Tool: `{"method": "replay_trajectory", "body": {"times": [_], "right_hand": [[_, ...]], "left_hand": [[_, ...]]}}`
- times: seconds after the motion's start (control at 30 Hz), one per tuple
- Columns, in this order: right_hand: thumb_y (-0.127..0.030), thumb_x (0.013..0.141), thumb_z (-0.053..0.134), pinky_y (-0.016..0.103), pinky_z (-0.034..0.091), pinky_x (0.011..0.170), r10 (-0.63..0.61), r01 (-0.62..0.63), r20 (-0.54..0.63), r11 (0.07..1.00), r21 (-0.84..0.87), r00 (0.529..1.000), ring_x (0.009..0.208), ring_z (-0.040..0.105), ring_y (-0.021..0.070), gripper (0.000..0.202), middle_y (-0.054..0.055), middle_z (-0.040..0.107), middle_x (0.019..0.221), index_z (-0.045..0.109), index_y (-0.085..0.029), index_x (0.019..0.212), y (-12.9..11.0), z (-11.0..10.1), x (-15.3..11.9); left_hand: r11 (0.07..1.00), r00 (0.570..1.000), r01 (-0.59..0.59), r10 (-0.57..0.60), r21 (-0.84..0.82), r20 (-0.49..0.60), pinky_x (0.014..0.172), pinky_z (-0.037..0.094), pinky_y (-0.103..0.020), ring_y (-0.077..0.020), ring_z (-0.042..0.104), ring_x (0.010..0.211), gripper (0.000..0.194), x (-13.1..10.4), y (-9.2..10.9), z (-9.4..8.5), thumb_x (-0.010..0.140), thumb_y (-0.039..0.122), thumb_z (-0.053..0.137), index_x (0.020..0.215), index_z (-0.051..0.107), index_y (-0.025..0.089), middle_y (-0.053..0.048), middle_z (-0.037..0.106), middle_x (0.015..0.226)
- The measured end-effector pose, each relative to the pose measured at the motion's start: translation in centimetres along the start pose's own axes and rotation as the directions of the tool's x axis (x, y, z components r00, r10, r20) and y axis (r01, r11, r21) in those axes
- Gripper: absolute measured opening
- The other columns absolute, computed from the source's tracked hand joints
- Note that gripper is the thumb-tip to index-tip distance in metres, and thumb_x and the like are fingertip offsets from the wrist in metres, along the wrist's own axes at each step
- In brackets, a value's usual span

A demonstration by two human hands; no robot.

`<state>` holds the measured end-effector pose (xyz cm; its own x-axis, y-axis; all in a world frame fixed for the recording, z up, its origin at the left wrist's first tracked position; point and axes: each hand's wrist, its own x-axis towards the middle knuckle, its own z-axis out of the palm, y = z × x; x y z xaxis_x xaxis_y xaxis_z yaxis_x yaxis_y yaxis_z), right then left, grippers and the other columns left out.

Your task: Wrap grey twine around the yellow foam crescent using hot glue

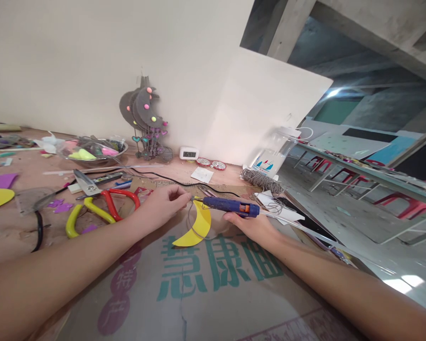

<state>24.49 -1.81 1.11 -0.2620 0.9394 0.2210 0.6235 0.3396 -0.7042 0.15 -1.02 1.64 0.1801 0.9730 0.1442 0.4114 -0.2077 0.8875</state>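
Observation:
My right hand (250, 227) grips a blue hot glue gun (230, 205), its nozzle pointing left and a long clear glue stick (298, 222) trailing from its back. The nozzle is by the upper tip of a yellow crescent (199, 229), which lies on the printed cardboard (145, 293). A thin grey cord (189, 222) curves across the crescent. My left hand (168, 203) is closed in a pinch at the cord's upper end, close to the nozzle; the fingertips partly hide what they hold.
Red-handled scissors (110, 203) and yellow-handled pliers (74, 220) lie left. Behind are a metal bowl of coloured clay (92, 151), grey crescent hangings (145, 109), a small digital clock (189, 153), a bundle of grey cord (262, 181) and a clear plastic jug (275, 151). A black cable (177, 181) crosses the table.

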Motion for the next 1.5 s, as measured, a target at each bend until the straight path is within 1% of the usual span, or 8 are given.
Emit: {"method": "replay_trajectory", "body": {"times": [0.53,0.87,1.03,1.13,1.2,1.33,1.4,1.5], "right_hand": [[-0.046,0.071,0.060,0.025,0.045,0.054,0.046,-0.046,-0.026,0.999,-0.021,0.999,0.059,0.051,0.0142,0.027,-0.001,0.055,0.063,0.057,-0.020,0.075,-0.1,0.1,-0.1],[-0.046,0.072,0.059,0.027,0.047,0.059,0.040,-0.044,-0.046,0.996,-0.083,0.998,0.067,0.057,0.0170,0.028,0.001,0.061,0.073,0.060,-0.020,0.082,-0.1,0.0,-0.1],[-0.046,0.072,0.059,0.027,0.047,0.062,0.053,-0.058,-0.070,0.997,-0.059,0.996,0.070,0.058,0.0174,0.029,0.001,0.064,0.077,0.061,-0.020,0.086,-0.3,-0.1,0.0],[-0.047,0.075,0.055,0.027,0.046,0.060,0.082,-0.085,-0.052,0.995,-0.045,0.995,0.066,0.057,0.0164,0.029,0.000,0.062,0.070,0.062,-0.020,0.083,-0.7,-0.3,0.1],[-0.049,0.076,0.051,0.026,0.045,0.059,0.104,-0.106,-0.040,0.993,-0.053,0.994,0.062,0.054,0.0153,0.031,-0.001,0.058,0.064,0.061,-0.019,0.074,-1.1,-0.5,0.1],[-0.050,0.083,0.041,0.025,0.042,0.060,-0.003,0.001,-0.053,0.999,-0.046,0.999,0.062,0.050,0.0137,0.040,0.001,0.055,0.064,0.057,-0.018,0.064,-2.0,-1.3,0.3],[-0.050,0.085,0.036,0.025,0.042,0.060,-0.073,0.074,-0.065,0.997,0.024,0.995,0.063,0.050,0.0134,0.043,0.002,0.057,0.068,0.057,-0.017,0.067,-2.5,-1.9,0.5],[-0.050,0.086,0.036,0.025,0.044,0.062,-0.103,0.115,-0.106,0.987,0.116,0.989,0.064,0.052,0.0134,0.043,0.005,0.060,0.075,0.058,-0.016,0.073,-3.1,-2.9,1.2]], "left_hand": [[1.000,1.000,-0.017,0.017,-0.012,0.000,0.049,0.033,-0.019,-0.0088,0.045,0.051,0.025,0.0,-0.1,0.1,0.074,0.040,0.051,0.065,0.053,0.017,0.004,0.054,0.058],[1.000,1.000,-0.016,0.016,-0.012,-0.006,0.048,0.033,-0.020,-0.0086,0.043,0.049,0.024,-0.1,0.1,0.1,0.073,0.040,0.051,0.065,0.054,0.017,0.004,0.054,0.058],[1.000,1.000,0.004,-0.003,-0.009,0.005,0.049,0.033,-0.020,-0.0085,0.042,0.051,0.024,-0.1,0.2,0.1,0.074,0.040,0.051,0.065,0.054,0.017,0.004,0.053,0.059],[1.000,1.000,-0.004,0.004,-0.026,0.020,0.051,0.034,-0.020,-0.0092,0.045,0.054,0.024,-0.2,0.2,0.1,0.075,0.040,0.050,0.067,0.053,0.018,0.004,0.053,0.061],[0.999,1.000,-0.008,0.009,-0.033,0.023,0.051,0.034,-0.020,-0.0095,0.046,0.056,0.024,-0.2,0.2,0.0,0.075,0.040,0.050,0.067,0.053,0.018,0.004,0.053,0.062],[0.999,1.000,-0.003,0.004,-0.045,0.023,0.050,0.033,-0.020,-0.0098,0.045,0.055,0.025,-0.2,0.0,0.1,0.076,0.042,0.049,0.068,0.054,0.018,0.004,0.053,0.062],[0.998,1.000,-0.005,0.007,-0.063,0.027,0.050,0.033,-0.020,-0.0099,0.045,0.055,0.025,-0.2,-0.1,0.1,0.076,0.041,0.049,0.069,0.054,0.018,0.004,0.052,0.062],[0.997,0.999,-0.016,0.018,-0.079,0.026,0.049,0.033,-0.020,-0.0098,0.045,0.053,0.025,0.0,-0.2,0.2,0.075,0.041,0.049,0.069,0.055,0.018,0.004,0.053,0.061]]}}
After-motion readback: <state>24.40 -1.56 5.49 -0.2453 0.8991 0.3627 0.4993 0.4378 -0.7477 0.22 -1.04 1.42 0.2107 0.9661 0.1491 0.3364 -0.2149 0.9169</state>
